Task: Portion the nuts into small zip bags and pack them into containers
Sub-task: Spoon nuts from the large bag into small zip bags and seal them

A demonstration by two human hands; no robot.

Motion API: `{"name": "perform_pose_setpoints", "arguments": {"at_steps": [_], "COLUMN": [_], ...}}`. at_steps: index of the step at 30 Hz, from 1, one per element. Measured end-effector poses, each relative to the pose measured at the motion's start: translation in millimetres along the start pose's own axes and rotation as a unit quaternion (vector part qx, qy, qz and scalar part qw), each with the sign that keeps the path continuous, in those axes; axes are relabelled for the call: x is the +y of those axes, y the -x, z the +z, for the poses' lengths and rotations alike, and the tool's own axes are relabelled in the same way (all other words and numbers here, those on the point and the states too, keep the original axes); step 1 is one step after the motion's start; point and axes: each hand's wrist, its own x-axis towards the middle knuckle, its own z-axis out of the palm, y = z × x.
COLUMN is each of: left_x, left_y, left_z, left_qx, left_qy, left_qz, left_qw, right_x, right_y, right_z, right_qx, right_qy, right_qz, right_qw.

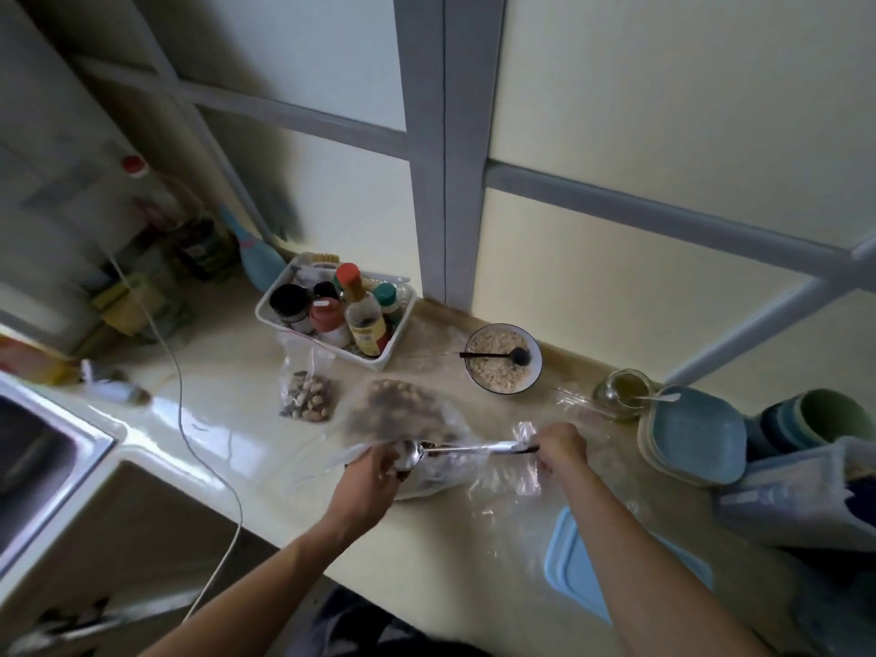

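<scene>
A large clear bag of mixed nuts (398, 410) lies on the pale counter. My left hand (374, 467) grips its near edge. My right hand (559, 448) holds the handle of a metal spoon (455, 450), together with some clear plastic; the spoon's bowl sits by my left hand at the bag's mouth. A small zip bag filled with nuts (305, 393) lies to the left. Stacked blue containers (694, 433) stand at the right, and a blue lid (573, 561) rests at the counter's near edge.
A white basket of condiment bottles (332, 315) stands behind the nuts. A bowl of oats with a black spoon (502, 358) and a glass jar (621, 391) sit at the back right. A sink (33, 457) lies at the left, with a white cable (182, 410) crossing the counter.
</scene>
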Motion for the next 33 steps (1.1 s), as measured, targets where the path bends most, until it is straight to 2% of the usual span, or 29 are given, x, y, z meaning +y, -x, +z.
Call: {"name": "perform_pose_setpoints", "arguments": {"at_steps": [3,6,10,13,18,22,27,33], "left_x": [-2.9,6.5,26.4,46.7,75.3,76.0,60.6,35.2], "left_y": [2.1,4.7,4.4,4.1,7.4,11.1,14.7,0.6], "left_z": [3.5,6.3,8.3,8.2,-4.5,-16.4,-37.3,-68.9], "left_qx": [-0.006,0.027,0.07,0.04,-0.034,-0.05,-0.096,-0.149], "left_qy": [-0.01,0.004,0.016,0.033,0.115,0.162,0.17,0.181], "left_qz": [-0.001,0.003,0.012,0.059,0.186,0.192,0.22,0.205], "left_qw": [1.0,1.0,0.997,0.997,0.975,0.967,0.956,0.95], "right_x": [-7.5,-12.2,-17.9,-18.7,-19.3,-21.1,-38.2,-62.8], "right_y": [14.6,36.6,84.5,114.4,145.1,157.8,171.6,180.5], "right_z": [-16.6,-36.3,-44.7,-28.2,18.6,38.0,56.2,73.3], "right_qx": [0.057,0.117,0.132,0.098,-0.032,0.002,0.023,0.015], "right_qy": [-0.042,-0.077,-0.129,-0.156,-0.231,-0.246,-0.276,-0.249], "right_qz": [-0.02,-0.067,-0.129,-0.16,-0.16,-0.158,-0.154,-0.193], "right_qw": [0.997,0.988,0.974,0.97,0.959,0.956,0.948,0.949]}}
